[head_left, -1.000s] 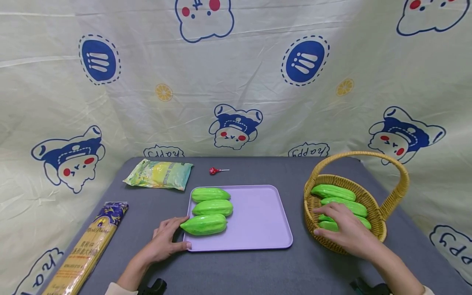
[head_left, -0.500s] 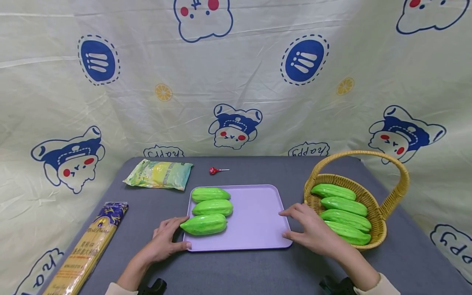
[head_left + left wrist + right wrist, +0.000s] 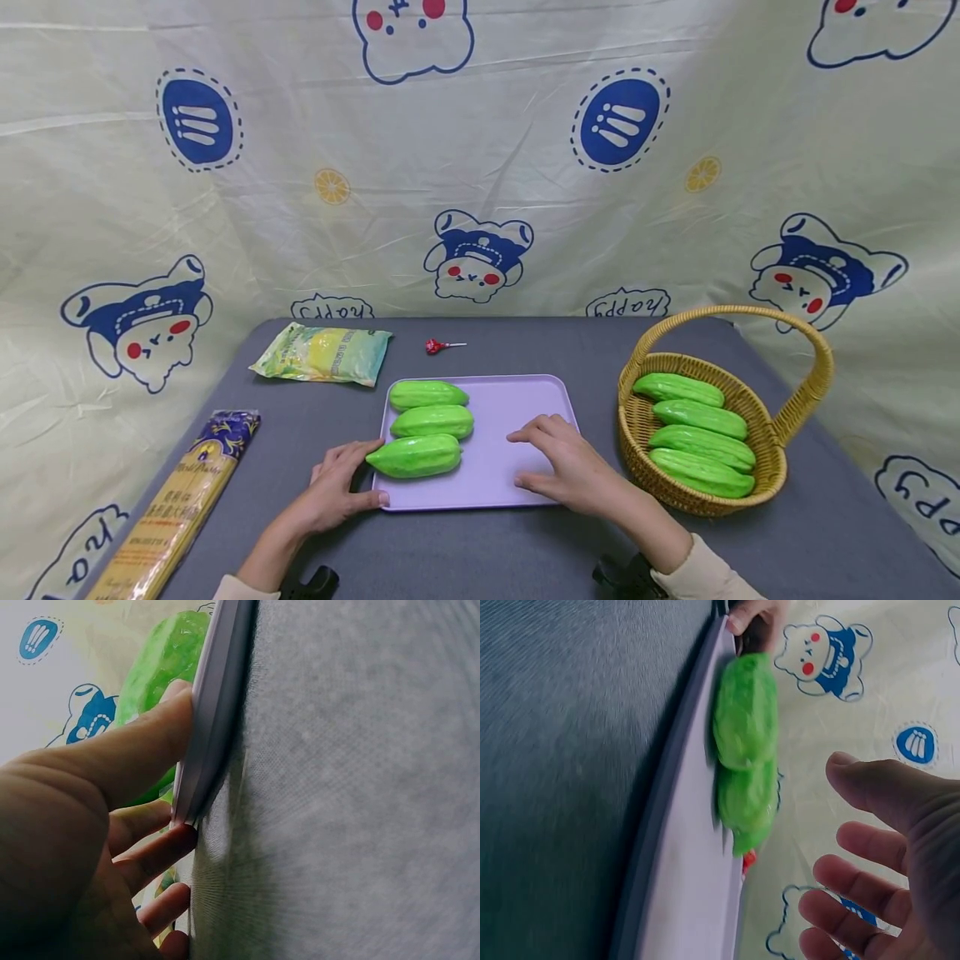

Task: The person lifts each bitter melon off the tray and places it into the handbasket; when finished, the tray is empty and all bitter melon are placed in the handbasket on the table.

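A lilac tray lies on the table with three green ridged gourds in a column along its left side. My left hand holds the tray's near left corner, thumb on the front rim and fingers at the left edge. In the left wrist view the thumb presses against the rim. Over the right half of the tray is my right hand, fingers spread and holding nothing; the right wrist view shows its fingers apart from the gourds.
A wicker basket with a tall handle stands on the right, bearing several more green gourds. At the back are a green-yellow packet and a small red-headed item. A spaghetti pack lies at left.
My right hand has moved left from the gourds in the basket to above the tray, carrying nothing. The left hand stays at the tray corner.
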Tool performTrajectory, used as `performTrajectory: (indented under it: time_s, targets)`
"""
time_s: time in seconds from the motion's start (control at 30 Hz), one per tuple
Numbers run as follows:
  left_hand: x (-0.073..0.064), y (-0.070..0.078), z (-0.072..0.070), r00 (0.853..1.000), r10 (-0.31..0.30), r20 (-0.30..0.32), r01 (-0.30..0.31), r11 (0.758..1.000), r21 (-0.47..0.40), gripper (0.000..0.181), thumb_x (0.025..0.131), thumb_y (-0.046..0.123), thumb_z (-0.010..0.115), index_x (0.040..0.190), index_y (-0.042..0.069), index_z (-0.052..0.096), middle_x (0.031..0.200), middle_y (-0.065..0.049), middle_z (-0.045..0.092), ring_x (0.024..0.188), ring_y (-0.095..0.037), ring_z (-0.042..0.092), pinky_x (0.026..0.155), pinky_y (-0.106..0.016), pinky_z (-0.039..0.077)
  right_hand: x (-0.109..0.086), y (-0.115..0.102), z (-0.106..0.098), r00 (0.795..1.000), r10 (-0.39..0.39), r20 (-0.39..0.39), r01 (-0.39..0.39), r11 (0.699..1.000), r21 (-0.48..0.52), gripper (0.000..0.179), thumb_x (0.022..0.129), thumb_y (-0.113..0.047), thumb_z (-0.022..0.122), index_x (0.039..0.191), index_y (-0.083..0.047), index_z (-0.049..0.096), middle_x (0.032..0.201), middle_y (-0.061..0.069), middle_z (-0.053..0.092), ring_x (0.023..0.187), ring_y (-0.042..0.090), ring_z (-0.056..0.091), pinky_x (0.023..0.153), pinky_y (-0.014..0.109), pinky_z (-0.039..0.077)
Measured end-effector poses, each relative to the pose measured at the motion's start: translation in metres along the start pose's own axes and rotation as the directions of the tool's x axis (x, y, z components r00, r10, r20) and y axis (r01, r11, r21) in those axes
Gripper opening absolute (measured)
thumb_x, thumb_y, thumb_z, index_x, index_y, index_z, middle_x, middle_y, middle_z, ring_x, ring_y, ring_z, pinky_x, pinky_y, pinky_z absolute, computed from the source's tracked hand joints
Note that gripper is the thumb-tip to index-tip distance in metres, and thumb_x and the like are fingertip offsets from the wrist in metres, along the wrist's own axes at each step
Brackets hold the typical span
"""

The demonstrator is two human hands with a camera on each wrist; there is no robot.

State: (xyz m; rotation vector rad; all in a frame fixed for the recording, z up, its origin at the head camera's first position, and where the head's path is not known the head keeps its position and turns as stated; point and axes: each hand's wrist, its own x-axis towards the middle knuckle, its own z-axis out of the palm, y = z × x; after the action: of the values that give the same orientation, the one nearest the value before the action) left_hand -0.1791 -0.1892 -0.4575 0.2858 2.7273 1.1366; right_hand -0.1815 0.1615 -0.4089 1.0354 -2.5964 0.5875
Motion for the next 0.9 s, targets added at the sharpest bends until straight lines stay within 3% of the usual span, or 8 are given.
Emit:
performTrajectory:
  time_s: [0.43,0.9]
  targets:
    - [0.0,0.0,0.0,1.0,-0.017,0.008,0.017,1.0,-0.004,0.079,0.074,0.041,0.077,0.142,0.017,0.043,0.147,-0.015,0.04,0.136,-0.038,0.021,0.102,-0.06,0.013,0.031,-0.021,0.031,0.997,-0.07,0.016,0.07,0.998,0.006,0.047,0.074,-0.031,0.078,0.114,-0.012,0.064,0.107,0.0,0.061,0.095,0.015,0.051,0.083,0.033,0.042]
    - [0.0,0.001,0.0,1.0,-0.018,0.008,0.019,1.0,-0.006,0.079,0.074,0.04,0.077,0.141,0.017,0.043,0.146,-0.015,0.04,0.135,-0.038,0.021,0.101,-0.06,0.013,0.058,-0.037,0.054,0.996,-0.043,0.076,0.046,0.998,-0.033,0.047,0.075,-0.036,0.077,0.115,-0.016,0.063,0.105,-0.003,0.058,0.092,0.012,0.045,0.081,0.029,0.039]
